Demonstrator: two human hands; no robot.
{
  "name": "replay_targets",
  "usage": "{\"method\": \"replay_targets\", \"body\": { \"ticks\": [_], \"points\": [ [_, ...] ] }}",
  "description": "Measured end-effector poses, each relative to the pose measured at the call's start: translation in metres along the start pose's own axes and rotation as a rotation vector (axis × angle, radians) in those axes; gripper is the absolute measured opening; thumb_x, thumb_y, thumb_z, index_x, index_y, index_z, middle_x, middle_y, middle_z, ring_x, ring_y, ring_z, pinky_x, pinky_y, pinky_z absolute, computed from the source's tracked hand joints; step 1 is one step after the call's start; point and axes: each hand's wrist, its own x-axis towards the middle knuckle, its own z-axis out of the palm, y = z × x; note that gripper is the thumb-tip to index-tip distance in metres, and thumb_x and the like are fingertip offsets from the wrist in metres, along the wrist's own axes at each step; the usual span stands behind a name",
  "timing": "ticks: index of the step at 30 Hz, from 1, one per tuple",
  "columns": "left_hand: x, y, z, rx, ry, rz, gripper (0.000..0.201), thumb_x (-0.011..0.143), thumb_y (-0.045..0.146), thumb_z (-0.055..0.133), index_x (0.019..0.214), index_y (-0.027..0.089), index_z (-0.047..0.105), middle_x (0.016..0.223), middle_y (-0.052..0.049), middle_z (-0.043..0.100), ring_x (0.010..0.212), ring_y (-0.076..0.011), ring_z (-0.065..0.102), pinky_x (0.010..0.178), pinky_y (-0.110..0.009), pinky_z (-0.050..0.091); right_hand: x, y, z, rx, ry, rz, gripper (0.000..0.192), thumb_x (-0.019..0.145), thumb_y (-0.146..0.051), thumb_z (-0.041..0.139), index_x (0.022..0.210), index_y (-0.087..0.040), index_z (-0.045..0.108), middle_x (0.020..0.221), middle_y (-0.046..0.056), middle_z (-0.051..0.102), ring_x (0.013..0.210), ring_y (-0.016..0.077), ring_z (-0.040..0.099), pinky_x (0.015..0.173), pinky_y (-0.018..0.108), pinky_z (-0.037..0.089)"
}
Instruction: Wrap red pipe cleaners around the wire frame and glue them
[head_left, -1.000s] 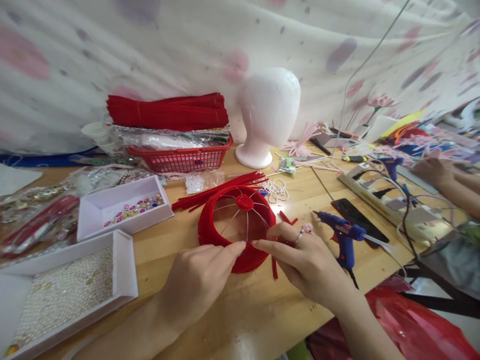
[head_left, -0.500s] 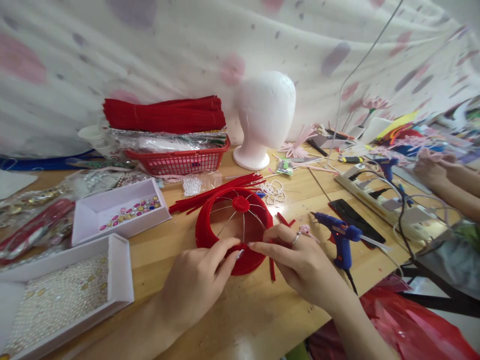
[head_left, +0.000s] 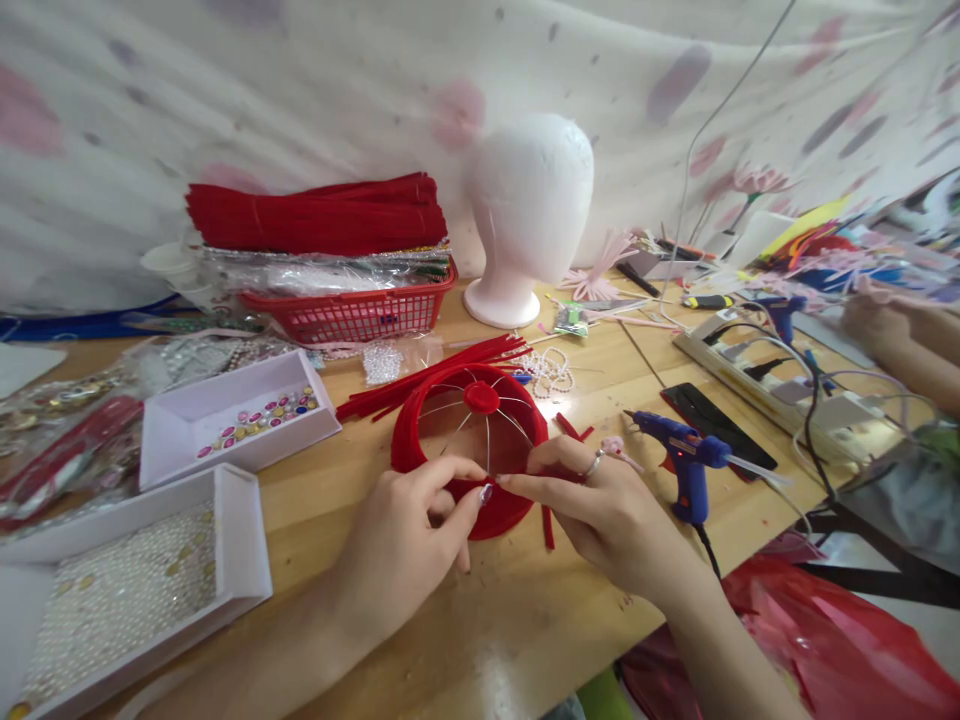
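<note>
Directly ahead, the red wire-ribbed ring frame [head_left: 469, 440] is pinched at its near rim by left hand [head_left: 409, 540] and right hand [head_left: 600, 510], fingertips meeting, near the wooden table [head_left: 480, 610]'s front edge.

The near rim of the red velvet-wrapped wire ring frame [head_left: 469, 440] is hidden behind both hands. The white pearl-filled tray [head_left: 247, 560] is cut off at the left edge. A co-worker's hands [head_left: 874, 325] are blurred.

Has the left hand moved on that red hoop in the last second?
Yes. The left hand curled its fingers onto the red hoop's near rim; the hoop stays before the foam head.
</note>
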Motion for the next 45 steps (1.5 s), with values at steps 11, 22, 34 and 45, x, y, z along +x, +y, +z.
{"method": "replay_targets", "body": {
  "ticks": [11, 22, 34, 45],
  "points": [
    [0.0019, 0.0012, 0.0020, -0.044, 0.025, -0.068, 0.021, 0.087, 0.039, 0.054, 0.094, 0.023, 0.067, 0.043, 0.006, 0.063, 0.037, -0.0118, 0.052, 0.043, -0.022, 0.041, 0.0016, 0.0019, -0.0002, 0.036, 0.005, -0.003, 0.044, 0.096, -0.003, 0.041, 0.117, -0.023, 0.073, 0.097, 0.006, 0.069, 0.075, 0.0128, 0.064, 0.062, 0.025, 0.049],
    [0.0025, 0.0053, -0.0001, -0.041, 0.025, -0.099, 0.023, 0.086, 0.040, 0.054, 0.091, 0.022, 0.068, 0.042, 0.006, 0.062, 0.035, -0.0115, 0.050, 0.041, -0.021, 0.039, 0.0022, 0.0032, 0.0004, 0.064, 0.006, -0.017, 0.042, 0.096, -0.001, 0.040, 0.115, -0.021, 0.073, 0.096, 0.006, 0.069, 0.075, 0.0130, 0.064, 0.062, 0.025, 0.048],
    [0.0029, 0.0061, -0.0004, -0.020, 0.041, -0.073, 0.023, 0.087, 0.039, 0.055, 0.092, 0.022, 0.070, 0.044, 0.006, 0.063, 0.036, -0.0106, 0.049, 0.041, -0.021, 0.038, 0.0020, 0.0054, 0.0005, 0.063, 0.006, -0.019, 0.042, 0.097, -0.002, 0.042, 0.117, -0.023, 0.072, 0.097, 0.006, 0.068, 0.076, 0.0132, 0.064, 0.063, 0.025, 0.049],
    [0.0052, 0.0100, -0.0020, 0.013, 0.009, -0.060, 0.021, 0.088, 0.037, 0.053, 0.088, 0.022, 0.069, 0.040, 0.007, 0.059, 0.037, -0.0112, 0.050, 0.041, -0.022, 0.033, 0.0033, 0.0039, -0.0025, 0.039, -0.023, 0.004, 0.049, 0.092, 0.002, 0.038, 0.116, -0.023, 0.073, 0.097, 0.007, 0.069, 0.077, 0.0142, 0.066, 0.062, 0.025, 0.050]
  ]
}}
